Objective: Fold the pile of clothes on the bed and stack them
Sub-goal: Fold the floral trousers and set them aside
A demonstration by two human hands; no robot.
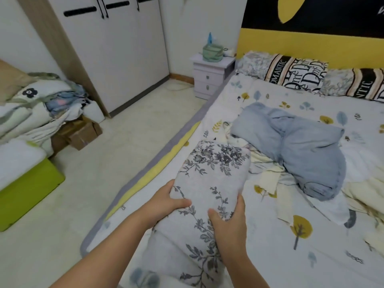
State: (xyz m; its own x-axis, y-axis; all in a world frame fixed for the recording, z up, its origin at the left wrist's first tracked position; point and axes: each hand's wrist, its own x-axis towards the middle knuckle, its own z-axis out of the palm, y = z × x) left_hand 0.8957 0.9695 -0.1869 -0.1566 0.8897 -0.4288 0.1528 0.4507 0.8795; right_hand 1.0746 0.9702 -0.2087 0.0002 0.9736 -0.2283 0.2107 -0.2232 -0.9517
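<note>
While both hands hold it, the white folded cloth with grey flowers [209, 183] sits low in the middle of the picture. The left hand [166, 206] and right hand [228, 223] curl round its sides. I think it gets stacked next. The crumpled light blue jeans [301, 146] wait at right on the bed [280, 246].
</note>
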